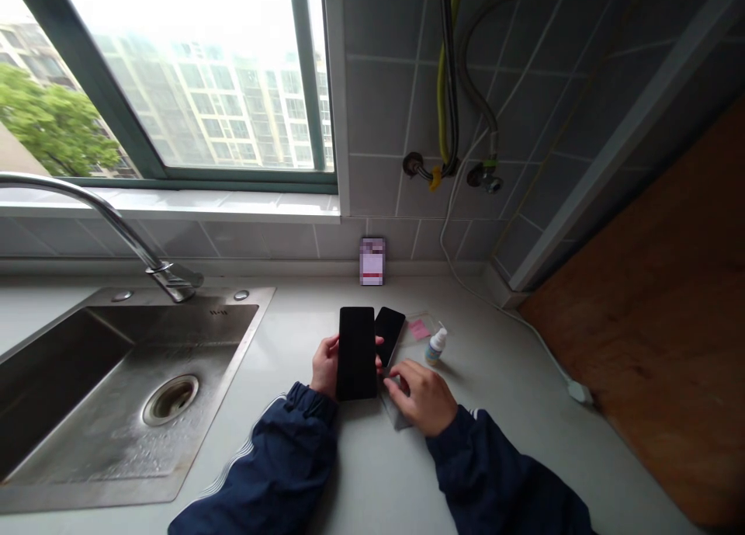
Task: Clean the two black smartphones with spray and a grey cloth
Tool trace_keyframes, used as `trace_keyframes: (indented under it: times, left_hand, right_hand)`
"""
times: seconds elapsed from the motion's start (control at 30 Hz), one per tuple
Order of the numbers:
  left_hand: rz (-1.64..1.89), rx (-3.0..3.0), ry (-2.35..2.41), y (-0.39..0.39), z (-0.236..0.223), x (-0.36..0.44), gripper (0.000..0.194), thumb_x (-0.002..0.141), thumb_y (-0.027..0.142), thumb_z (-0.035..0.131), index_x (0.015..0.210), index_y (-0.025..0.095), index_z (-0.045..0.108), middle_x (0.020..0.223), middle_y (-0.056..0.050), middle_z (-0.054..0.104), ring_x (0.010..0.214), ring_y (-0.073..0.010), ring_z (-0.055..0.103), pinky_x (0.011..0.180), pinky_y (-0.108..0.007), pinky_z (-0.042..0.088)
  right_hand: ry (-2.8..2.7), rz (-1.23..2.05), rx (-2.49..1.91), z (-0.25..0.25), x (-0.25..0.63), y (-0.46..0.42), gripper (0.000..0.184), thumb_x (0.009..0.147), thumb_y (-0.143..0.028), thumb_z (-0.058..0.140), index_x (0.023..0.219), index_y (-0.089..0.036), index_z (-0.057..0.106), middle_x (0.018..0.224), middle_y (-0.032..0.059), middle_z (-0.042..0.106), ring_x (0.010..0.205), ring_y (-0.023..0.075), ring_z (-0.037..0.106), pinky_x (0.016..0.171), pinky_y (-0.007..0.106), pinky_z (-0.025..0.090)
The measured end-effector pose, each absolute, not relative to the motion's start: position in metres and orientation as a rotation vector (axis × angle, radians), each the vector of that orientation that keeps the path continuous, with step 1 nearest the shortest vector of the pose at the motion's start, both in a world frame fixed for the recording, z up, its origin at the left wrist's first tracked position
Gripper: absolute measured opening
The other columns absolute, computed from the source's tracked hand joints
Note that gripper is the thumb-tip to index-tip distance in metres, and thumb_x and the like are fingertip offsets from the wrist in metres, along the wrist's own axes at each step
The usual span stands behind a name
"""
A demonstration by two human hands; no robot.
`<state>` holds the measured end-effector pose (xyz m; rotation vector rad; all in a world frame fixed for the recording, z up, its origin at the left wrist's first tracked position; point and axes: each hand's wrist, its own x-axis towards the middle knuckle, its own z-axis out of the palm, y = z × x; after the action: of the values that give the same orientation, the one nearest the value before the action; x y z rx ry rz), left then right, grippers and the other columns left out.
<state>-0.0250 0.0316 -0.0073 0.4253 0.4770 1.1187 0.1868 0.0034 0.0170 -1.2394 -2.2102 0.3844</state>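
Observation:
My left hand [324, 366] grips a black smartphone [356, 353] along its side, with the dark face turned up. Just beyond it, a second black phone or dark glass panel [389, 335] lies tilted on the white countertop [326, 449], partly hidden by the first. My right hand [420, 396] pinches a clear plastic sheet [396, 404] close to the lower edge of the held phone. Beyond my right hand lie a small transparent bag with a pink label [417, 329] and a small white-capped bottle [435, 346].
A stainless steel sink [116, 387] with a curved faucet [133, 232] sits to the left. A small box with a blurred label [372, 262] stands against the tiled wall. A white cable [524, 325] runs along the counter toward a wooden board [646, 317] on the right.

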Motion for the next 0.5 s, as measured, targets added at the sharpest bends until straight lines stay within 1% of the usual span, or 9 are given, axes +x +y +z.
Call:
trace_keyframes:
  times: [0.1,0.2,0.37,0.5]
  left_hand:
    - [1.098,0.423,0.448,0.032,-0.008,-0.026,0.057,0.088,0.053,0.048,0.123,0.012,0.069,0.096,-0.017,0.076,0.092,-0.0368,0.071,0.080,-0.049,0.057]
    - [1.118,0.436,0.439,0.031,-0.005,-0.025,0.055,0.089,0.051,0.048,0.122,0.013,0.069,0.096,-0.017,0.076,0.092,-0.0364,0.071,0.081,-0.049,0.057]
    - [1.057,0.446,0.421,0.029,0.003,-0.024,0.061,0.085,0.055,0.047,0.120,0.011,0.069,0.097,-0.018,0.076,0.094,-0.0371,0.071,0.082,-0.049,0.057]
    - [1.094,0.463,0.436,0.030,-0.001,-0.024,0.058,0.087,0.054,0.047,0.120,0.013,0.070,0.097,-0.017,0.076,0.094,-0.0364,0.071,0.082,-0.049,0.057]
  right_hand:
    - [-2.189,0.399,-1.407,0.015,0.190,0.008,0.008,0.089,-0.030,0.065,0.088,-0.022,0.064,0.074,-0.0016,0.059,0.061,0.0148,0.055,0.059,0.028,0.037]
    - [-2.188,0.424,-1.453,0.015,0.192,0.010,0.012,0.089,-0.031,0.067,0.083,-0.021,0.063,0.072,-0.0017,0.058,0.061,0.0145,0.054,0.059,0.028,0.036]
    - [-2.219,0.445,-1.498,0.016,0.191,0.009,0.021,0.083,-0.039,0.075,0.078,-0.021,0.065,0.074,-0.0013,0.059,0.061,0.0149,0.055,0.058,0.028,0.035]
    - [-2.250,0.447,-1.491,0.014,0.192,0.010,0.013,0.083,-0.032,0.075,0.077,-0.023,0.069,0.080,-0.0007,0.062,0.067,0.0152,0.059,0.061,0.028,0.039]
